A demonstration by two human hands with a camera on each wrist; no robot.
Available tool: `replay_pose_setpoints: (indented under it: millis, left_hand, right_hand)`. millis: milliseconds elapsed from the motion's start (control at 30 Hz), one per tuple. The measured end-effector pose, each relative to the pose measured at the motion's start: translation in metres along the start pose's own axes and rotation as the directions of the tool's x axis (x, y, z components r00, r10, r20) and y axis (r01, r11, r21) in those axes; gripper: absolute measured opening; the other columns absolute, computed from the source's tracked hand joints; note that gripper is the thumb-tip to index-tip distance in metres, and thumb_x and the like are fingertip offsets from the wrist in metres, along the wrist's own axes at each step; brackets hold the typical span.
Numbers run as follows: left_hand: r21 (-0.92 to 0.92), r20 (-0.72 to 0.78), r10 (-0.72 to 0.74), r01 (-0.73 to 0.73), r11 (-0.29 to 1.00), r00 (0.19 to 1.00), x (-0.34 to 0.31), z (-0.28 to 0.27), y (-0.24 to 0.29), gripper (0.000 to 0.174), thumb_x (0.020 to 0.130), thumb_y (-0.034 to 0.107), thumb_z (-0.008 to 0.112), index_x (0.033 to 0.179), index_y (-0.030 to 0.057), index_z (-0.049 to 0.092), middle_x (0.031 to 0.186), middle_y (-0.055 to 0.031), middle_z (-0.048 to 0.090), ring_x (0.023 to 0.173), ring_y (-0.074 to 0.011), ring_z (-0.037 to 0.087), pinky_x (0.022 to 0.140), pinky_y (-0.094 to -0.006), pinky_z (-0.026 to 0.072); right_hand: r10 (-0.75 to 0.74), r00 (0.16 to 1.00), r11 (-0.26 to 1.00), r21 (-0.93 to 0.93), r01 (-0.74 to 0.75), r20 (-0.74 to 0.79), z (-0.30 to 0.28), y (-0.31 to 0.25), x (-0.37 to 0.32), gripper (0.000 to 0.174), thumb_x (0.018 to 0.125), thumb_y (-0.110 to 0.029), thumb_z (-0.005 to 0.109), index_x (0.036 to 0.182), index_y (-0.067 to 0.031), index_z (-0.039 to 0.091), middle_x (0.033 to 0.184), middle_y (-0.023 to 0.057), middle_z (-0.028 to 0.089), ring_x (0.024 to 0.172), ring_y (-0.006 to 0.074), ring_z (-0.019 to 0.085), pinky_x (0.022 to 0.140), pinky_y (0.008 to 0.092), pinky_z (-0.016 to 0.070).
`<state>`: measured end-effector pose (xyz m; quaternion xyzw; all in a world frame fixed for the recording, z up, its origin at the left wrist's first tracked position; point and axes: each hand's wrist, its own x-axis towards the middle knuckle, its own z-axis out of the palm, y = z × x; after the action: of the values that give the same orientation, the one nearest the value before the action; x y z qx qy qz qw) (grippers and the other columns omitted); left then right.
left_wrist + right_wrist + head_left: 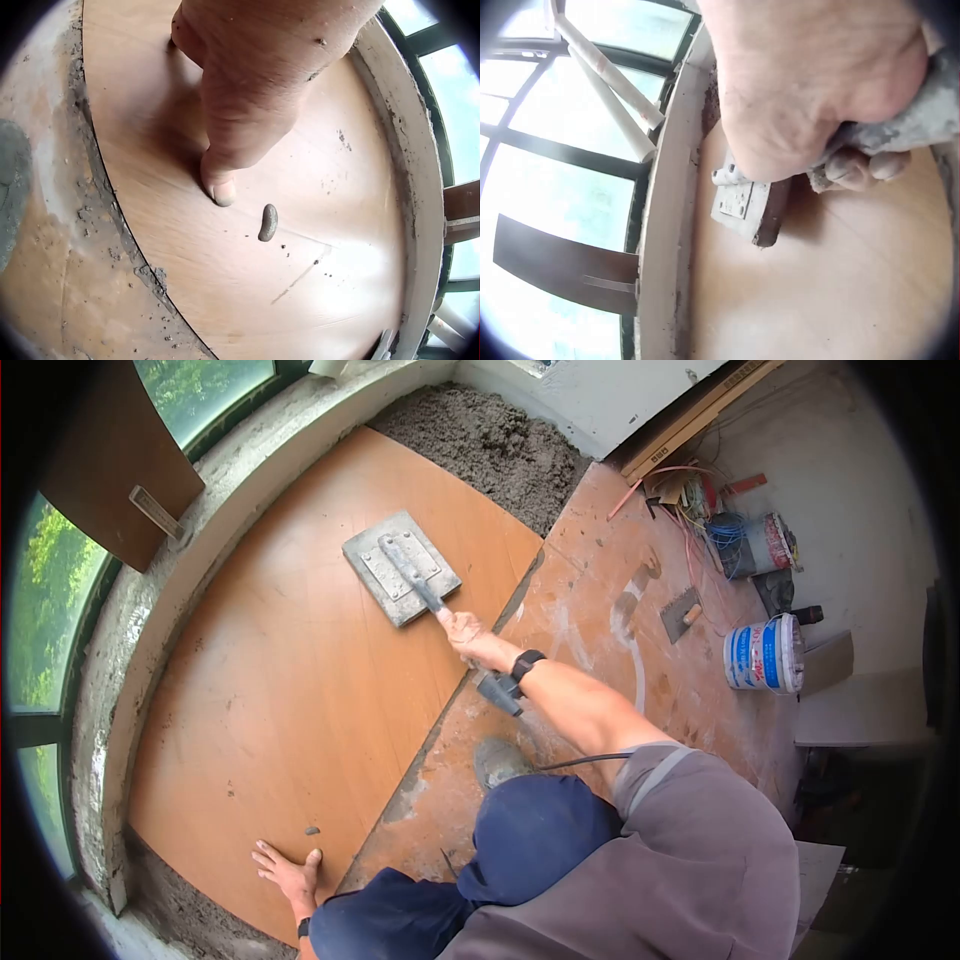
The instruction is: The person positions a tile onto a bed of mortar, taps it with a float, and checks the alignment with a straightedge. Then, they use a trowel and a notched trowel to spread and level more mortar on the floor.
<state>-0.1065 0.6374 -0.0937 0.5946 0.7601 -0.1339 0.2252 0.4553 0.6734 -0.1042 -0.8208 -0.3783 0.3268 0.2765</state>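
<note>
My right hand (pixel 472 637) grips the handle of a tamper with a square grey plate (pixel 420 567). The plate lies over the far part of a large wood-coloured floor tile (pixel 310 660). In the right wrist view, fingers curl round the mortar-smeared handle (pixel 915 124), and the bolted plate (pixel 739 206) shows beyond the hand. My left hand (pixel 293 873) rests on the tile's near end with its fingers spread. A small grey lump of mortar (pixel 268 223) lies close to the left thumb (pixel 223 193).
Rough grey mortar (pixel 480 445) fills the far corner. A low wall (pixel 125 650) runs along the windows at left. On the orange floor (pixel 590 600) at right lie a notched trowel (pixel 681 615) and a white-blue bucket (pixel 762 655). Another bucket (pixel 775 545) holds blue wire.
</note>
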Motion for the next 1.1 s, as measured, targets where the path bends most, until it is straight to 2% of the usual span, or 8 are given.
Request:
replay_pose_setpoints:
  millis: [100, 300, 367, 533, 700, 733, 833, 1100]
  left_hand:
    - [0.016, 0.072, -0.058, 0.057, 0.998, 0.996, -0.008, -0.008, 0.007, 0.124, 0.058, 0.032, 0.086, 0.150, 0.0114, 0.006, 0.154, -0.0239, 0.003, 0.137, -0.0539, 0.006, 0.113, -0.0542, 0.0200]
    - [0.023, 0.028, -0.049, 0.048, 0.999, 0.998, -0.005, -0.005, 0.004, 0.124, 0.057, 0.032, 0.086, 0.150, 0.0111, 0.006, 0.154, -0.0239, 0.003, 0.136, -0.0542, 0.008, 0.112, -0.0543, 0.0218]
    - [0.004, 0.060, -0.058, 0.057, 0.998, 0.997, -0.005, -0.004, 0.002, 0.124, 0.057, 0.033, 0.086, 0.150, 0.0109, 0.007, 0.154, -0.0240, 0.003, 0.136, -0.0548, 0.008, 0.111, -0.0546, 0.0235]
    - [0.008, 0.086, -0.064, 0.063, 0.998, 0.994, -0.012, -0.009, 0.011, 0.125, 0.056, 0.032, 0.087, 0.150, 0.0106, 0.007, 0.154, -0.0241, 0.002, 0.136, -0.0549, 0.008, 0.110, -0.0550, 0.0249]
    - [-0.005, 0.028, -0.033, 0.033, 0.999, 0.999, -0.007, -0.004, 0.003, 0.124, 0.056, 0.030, 0.087, 0.150, 0.0098, 0.008, 0.154, -0.0234, 0.003, 0.136, -0.0541, 0.008, 0.110, -0.0547, 0.0256]
    - [-0.022, 0.006, -0.043, 0.043, 0.999, 0.999, -0.010, -0.009, 0.007, 0.124, 0.056, 0.030, 0.087, 0.150, 0.0098, 0.008, 0.154, -0.0234, 0.003, 0.136, -0.0541, 0.008, 0.110, -0.0547, 0.0256]
    - [-0.017, 0.071, -0.106, 0.108, 0.994, 0.992, -0.015, -0.021, 0.017, 0.125, 0.056, 0.030, 0.087, 0.150, 0.0095, 0.008, 0.154, -0.0227, 0.004, 0.137, -0.0539, 0.008, 0.111, -0.0539, 0.0254]
    - [-0.009, 0.088, -0.123, 0.124, 0.992, 0.989, -0.013, -0.022, 0.023, 0.125, 0.056, 0.033, 0.087, 0.150, 0.0110, 0.007, 0.155, -0.0191, 0.002, 0.139, -0.0490, 0.006, 0.110, -0.0521, 0.0282]
  right_hand:
    - [0.222, 0.951, 0.916, 0.289, -0.279, 0.216, -0.051, -0.061, -0.019, 0.053, 0.096, -0.053, 0.038, 0.073, -0.0071, 0.049, 0.063, 0.0055, 0.052, 0.053, 0.0136, 0.050, 0.042, 0.0317, 0.0398]
    - [-0.260, 0.852, 0.957, -0.004, 0.290, -0.454, 0.006, 0.031, 0.017, 0.055, 0.095, -0.057, 0.036, 0.072, -0.0091, 0.051, 0.060, 0.0057, 0.049, 0.048, 0.0178, 0.048, 0.045, 0.0372, 0.0420]
    - [0.296, 0.954, 0.955, -0.007, -0.297, -0.054, 0.001, 0.039, 0.032, 0.054, 0.095, -0.057, 0.036, 0.070, -0.0112, 0.050, 0.059, 0.0057, 0.049, 0.045, 0.0173, 0.046, 0.042, 0.0353, 0.0403]
    - [0.277, 0.956, 0.891, 0.344, -0.295, 0.101, -0.071, -0.057, 0.014, 0.053, 0.095, -0.056, 0.037, 0.076, -0.0082, 0.048, 0.057, 0.0029, 0.046, 0.042, 0.0141, 0.046, 0.037, 0.0314, 0.0383]
    - [-0.242, 0.875, 0.965, -0.200, 0.171, -0.420, 0.006, 0.058, 0.062, 0.055, 0.096, -0.055, 0.035, 0.085, -0.0037, 0.051, 0.062, 0.0055, 0.051, 0.044, 0.0152, 0.049, 0.041, 0.0336, 0.0415]
    - [0.357, 0.932, 0.921, 0.142, -0.363, 0.064, -0.020, -0.013, 0.026, 0.053, 0.096, -0.054, 0.035, 0.086, -0.0041, 0.050, 0.064, 0.0063, 0.052, 0.045, 0.0152, 0.049, 0.041, 0.0337, 0.0412]
    - [0.371, 0.921, 0.870, 0.304, -0.388, 0.116, -0.061, -0.048, 0.046, 0.050, 0.096, -0.054, 0.036, 0.083, -0.0070, 0.047, 0.063, 0.0053, 0.051, 0.044, 0.0137, 0.047, 0.040, 0.0311, 0.0394]
    - [0.031, 0.961, 0.953, 0.299, 0.054, -0.274, -0.016, -0.033, 0.072, 0.055, 0.095, -0.059, 0.033, 0.076, -0.0086, 0.045, 0.052, 0.0045, 0.045, 0.041, 0.0136, 0.046, 0.038, 0.0308, 0.0368]
